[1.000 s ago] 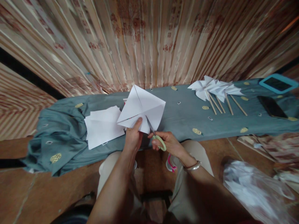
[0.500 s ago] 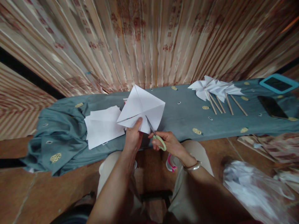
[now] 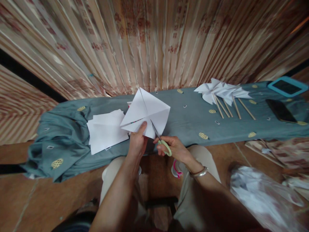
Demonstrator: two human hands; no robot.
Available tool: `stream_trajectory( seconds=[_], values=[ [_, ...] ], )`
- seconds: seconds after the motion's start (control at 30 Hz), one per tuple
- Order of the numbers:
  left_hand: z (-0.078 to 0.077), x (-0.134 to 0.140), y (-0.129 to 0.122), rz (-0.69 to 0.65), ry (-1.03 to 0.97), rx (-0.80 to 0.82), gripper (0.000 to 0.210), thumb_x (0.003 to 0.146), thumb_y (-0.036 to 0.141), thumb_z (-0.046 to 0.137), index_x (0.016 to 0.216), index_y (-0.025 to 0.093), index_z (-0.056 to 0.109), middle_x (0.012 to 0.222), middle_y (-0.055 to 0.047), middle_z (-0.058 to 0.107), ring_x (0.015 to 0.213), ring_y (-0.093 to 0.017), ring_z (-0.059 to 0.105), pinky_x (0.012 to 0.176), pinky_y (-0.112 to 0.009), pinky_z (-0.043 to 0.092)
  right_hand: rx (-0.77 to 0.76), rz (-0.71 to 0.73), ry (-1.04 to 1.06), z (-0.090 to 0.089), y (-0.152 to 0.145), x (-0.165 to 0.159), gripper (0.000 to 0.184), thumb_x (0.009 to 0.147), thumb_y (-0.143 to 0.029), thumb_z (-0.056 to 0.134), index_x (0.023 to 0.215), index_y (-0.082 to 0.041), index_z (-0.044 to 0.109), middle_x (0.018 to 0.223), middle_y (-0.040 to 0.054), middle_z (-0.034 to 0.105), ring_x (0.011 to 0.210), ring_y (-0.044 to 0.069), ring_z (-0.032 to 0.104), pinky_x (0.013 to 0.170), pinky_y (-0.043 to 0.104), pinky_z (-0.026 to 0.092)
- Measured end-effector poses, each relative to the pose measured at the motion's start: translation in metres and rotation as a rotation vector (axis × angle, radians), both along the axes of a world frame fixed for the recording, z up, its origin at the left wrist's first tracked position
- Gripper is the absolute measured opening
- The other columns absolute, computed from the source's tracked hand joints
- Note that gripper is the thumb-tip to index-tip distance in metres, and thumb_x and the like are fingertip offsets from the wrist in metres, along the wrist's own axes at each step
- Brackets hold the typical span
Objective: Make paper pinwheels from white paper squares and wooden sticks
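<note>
1. The left hand (image 3: 138, 141) is gripping the white paper square (image 3: 158, 111), its thumb pressing on the upper face and its other fingers passing beneath.
2. The right hand (image 3: 176, 148) is holding the green-handled scissors (image 3: 156, 131), its fingers curling around the handle.
3. The blades are reaching from the right hand into the square's near part, just right of the left thumb.
4. An open slit is running into the square left of that thumb.
5. A stack of paper sheets (image 3: 108, 132) is lying left of the left hand, on the cloth-covered desk (image 3: 178, 117).
6. Paper pinwheels (image 3: 223, 90) with wooden sticks are lying beyond and right of the right hand; a smartphone (image 3: 281, 110) is resting farther right.
</note>
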State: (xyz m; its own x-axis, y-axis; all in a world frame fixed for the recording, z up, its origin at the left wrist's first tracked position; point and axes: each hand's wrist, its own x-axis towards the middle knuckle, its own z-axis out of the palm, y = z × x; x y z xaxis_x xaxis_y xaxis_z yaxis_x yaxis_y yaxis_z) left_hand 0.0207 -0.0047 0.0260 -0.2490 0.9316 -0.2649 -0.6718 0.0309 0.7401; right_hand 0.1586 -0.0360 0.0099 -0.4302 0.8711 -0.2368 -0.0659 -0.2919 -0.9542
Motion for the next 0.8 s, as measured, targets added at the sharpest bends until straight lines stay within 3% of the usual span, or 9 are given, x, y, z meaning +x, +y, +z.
stream_trajectory(
  seconds=[0.27, 0.4, 0.6, 0.8],
  values=[
    [0.004, -0.011, 0.004, 0.056, 0.031, 0.027, 0.031, 0.062, 0.019, 0.078, 0.092, 0.015, 0.07, 0.096, -0.008, 0.075, 0.103, -0.025, 0.068, 0.097, -0.037, 0.05, -0.035, 0.222, -0.011, 0.009, -0.005, 0.017, 0.055, 0.066, -0.063, 0.073, 0.089, -0.014, 0.065, 0.063, 0.0005, 0.064, 0.052, 0.008, 0.053, 0.049, 0.02, 0.039],
    [0.001, -0.019, 0.006, 0.04, 0.052, 0.069, 0.03, 0.057, 0.021, 0.082, 0.084, 0.016, 0.07, 0.085, -0.004, 0.076, 0.092, -0.024, 0.071, 0.095, -0.039, 0.05, 0.011, 0.236, 0.088, 0.015, -0.011, 0.043, 0.056, 0.07, -0.065, 0.069, 0.092, -0.014, 0.068, 0.065, 0.0022, 0.065, 0.052, 0.01, 0.051, 0.049, 0.022, 0.037],
    [0.001, -0.023, 0.004, -0.049, 0.12, 0.123, 0.037, 0.054, 0.02, 0.082, 0.089, 0.017, 0.071, 0.088, -0.003, 0.076, 0.094, -0.023, 0.069, 0.097, -0.037, 0.048, 0.112, -0.109, 0.106, 0.016, -0.008, 0.07, 0.065, 0.065, -0.072, 0.066, 0.098, -0.015, 0.069, 0.066, 0.0023, 0.064, 0.051, 0.011, 0.05, 0.047, 0.024, 0.035],
    [0.001, -0.019, -0.003, -0.185, 0.19, 0.022, 0.038, 0.047, 0.023, 0.082, 0.083, 0.016, 0.072, 0.08, -0.003, 0.075, 0.086, -0.025, 0.069, 0.089, -0.038, 0.05, 0.161, -0.568, 0.009, 0.007, 0.008, 0.065, 0.05, 0.069, -0.061, 0.071, 0.095, -0.019, 0.066, 0.08, 0.0053, 0.072, 0.062, 0.013, 0.059, 0.054, 0.024, 0.042]
  ],
)
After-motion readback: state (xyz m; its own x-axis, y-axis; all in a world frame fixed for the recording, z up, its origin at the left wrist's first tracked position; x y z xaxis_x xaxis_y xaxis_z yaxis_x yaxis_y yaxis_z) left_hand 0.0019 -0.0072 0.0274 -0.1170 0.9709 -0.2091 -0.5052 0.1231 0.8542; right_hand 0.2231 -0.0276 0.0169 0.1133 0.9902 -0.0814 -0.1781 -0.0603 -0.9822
